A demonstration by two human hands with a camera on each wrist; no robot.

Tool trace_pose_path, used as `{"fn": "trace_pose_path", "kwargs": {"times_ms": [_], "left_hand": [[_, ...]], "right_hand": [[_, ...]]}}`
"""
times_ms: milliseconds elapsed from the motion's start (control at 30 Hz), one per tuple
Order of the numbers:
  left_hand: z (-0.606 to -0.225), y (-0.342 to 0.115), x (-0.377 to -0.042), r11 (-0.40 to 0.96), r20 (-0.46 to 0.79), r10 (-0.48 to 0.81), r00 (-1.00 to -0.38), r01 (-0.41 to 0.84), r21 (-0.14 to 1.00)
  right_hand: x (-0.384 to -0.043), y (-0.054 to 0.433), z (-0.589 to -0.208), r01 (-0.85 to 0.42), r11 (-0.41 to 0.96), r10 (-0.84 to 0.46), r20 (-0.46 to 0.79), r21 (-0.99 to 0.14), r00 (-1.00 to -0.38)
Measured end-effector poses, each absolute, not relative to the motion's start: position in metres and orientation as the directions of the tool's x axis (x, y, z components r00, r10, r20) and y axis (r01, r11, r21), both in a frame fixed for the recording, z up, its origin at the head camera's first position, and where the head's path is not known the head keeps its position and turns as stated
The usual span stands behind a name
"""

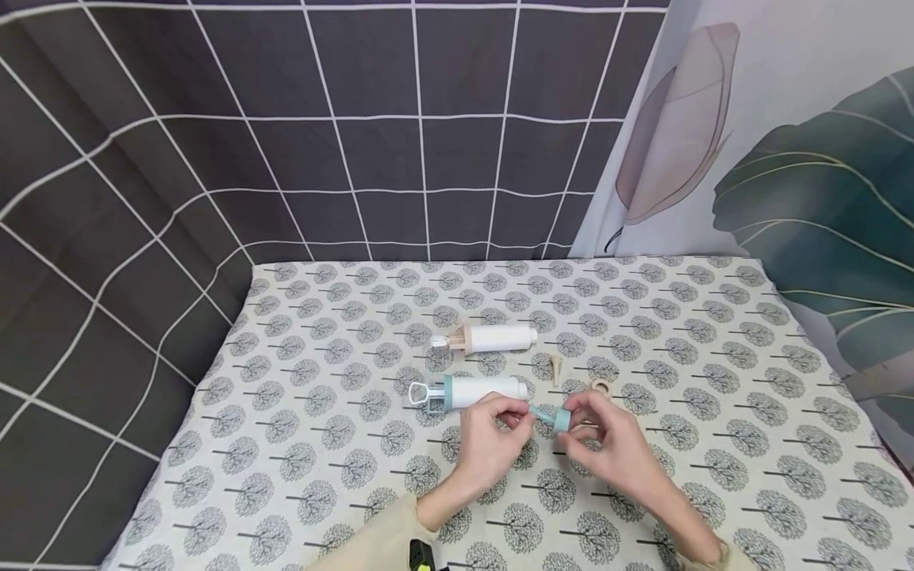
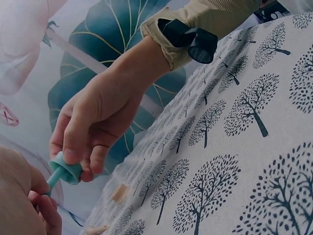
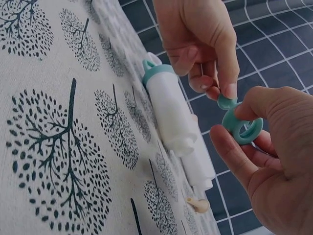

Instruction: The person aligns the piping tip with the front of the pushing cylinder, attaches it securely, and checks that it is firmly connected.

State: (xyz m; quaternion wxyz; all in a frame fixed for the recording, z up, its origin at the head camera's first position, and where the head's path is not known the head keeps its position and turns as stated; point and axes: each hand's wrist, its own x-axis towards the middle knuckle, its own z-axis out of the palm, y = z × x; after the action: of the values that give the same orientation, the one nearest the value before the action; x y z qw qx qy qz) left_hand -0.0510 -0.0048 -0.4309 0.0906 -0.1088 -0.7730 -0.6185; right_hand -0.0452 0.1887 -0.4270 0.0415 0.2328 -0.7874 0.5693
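My left hand (image 1: 491, 444) pinches the thin end of a teal nozzle (image 2: 56, 179). On the nozzle's wide end sits a teal ring cap (image 1: 562, 420), which my right hand (image 1: 611, 446) holds between thumb and fingers. The right wrist view shows the ring's opening facing the right palm. Just beyond the left hand lies a white tube with a teal collar (image 1: 447, 392) and a loop handle (image 1: 418, 392), like a piping syringe. Farther back lies a matching white tube (image 1: 501, 337) with a beige collar (image 1: 467, 339). Neither hand touches the tubes.
A small beige nozzle (image 1: 555, 368) stands or lies behind the hands, and a beige ring (image 1: 601, 386) lies to its right. Everything rests on a tree-print cloth (image 1: 343, 492). A dark checked curtain (image 1: 371, 151) hangs behind, with a leaf-print curtain (image 1: 821, 190) at right.
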Motion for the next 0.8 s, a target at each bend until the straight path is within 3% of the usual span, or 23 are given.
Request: {"fn": "trace_pose_path", "kwargs": {"times_ms": [800], "left_hand": [[-0.4299,-0.0041,-0.0478,0.233,0.306,0.088,-0.948,0.319,0.919]], "right_hand": [[-0.0499,0.1835,-0.4289,-0.425,0.256,-0.303,0.345,-0.868,-0.888]]}}
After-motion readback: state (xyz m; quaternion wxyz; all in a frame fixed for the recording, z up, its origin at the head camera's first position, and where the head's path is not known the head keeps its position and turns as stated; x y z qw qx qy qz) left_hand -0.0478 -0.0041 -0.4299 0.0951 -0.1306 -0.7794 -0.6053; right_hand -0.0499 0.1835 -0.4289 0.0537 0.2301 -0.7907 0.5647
